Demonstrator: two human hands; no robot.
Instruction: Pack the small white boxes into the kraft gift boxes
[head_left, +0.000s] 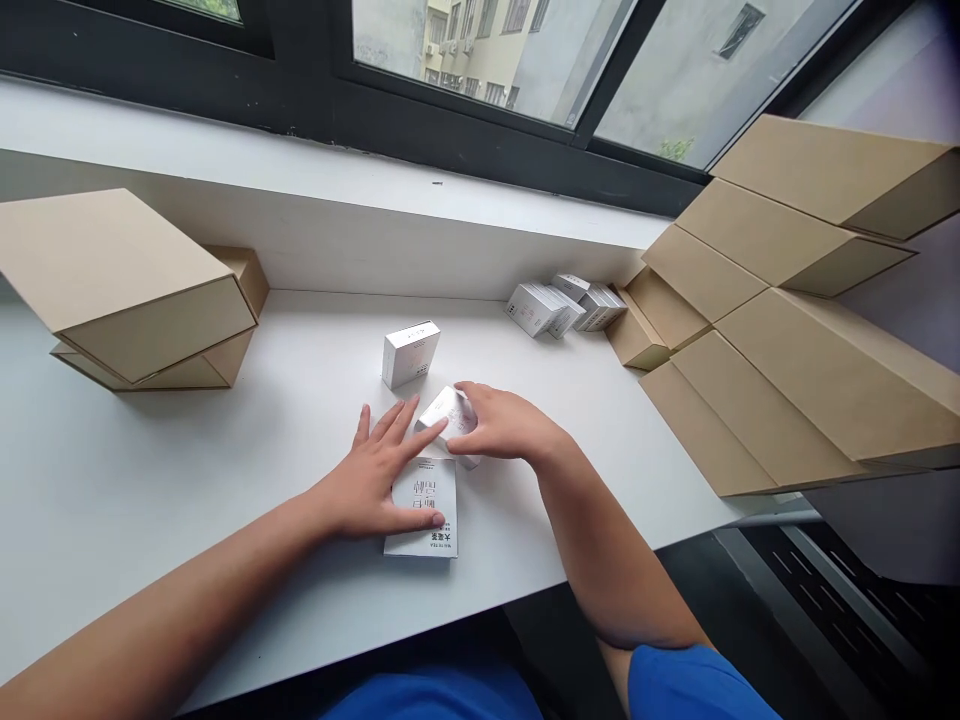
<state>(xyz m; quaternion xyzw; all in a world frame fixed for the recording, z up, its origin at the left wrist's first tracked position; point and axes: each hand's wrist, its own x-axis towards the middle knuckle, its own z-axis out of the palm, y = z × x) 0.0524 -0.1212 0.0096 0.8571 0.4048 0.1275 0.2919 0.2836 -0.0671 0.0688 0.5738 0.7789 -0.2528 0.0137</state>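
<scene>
My left hand (386, 480) has its fingers spread, the thumb lying over a white tea box (426, 500) that rests flat near the table's front edge. Dark printing shows on that box's upper face, part of it covered by the hand. My right hand (499, 420) grips a second small white box (446, 410), tilted, with thumb and fingers around its right end. The left hand's index finger reaches close to this second box; whether it touches cannot be made out. Just behind them a third white box (411, 355) stands upright on its edge.
Several white boxes (534, 308) lean in a row at the back right of the white table (315, 350). Many brown cardboard boxes (817, 350) are stacked at the right. Two more brown boxes (142, 280) sit at the left. Behind runs a window ledge (360, 195).
</scene>
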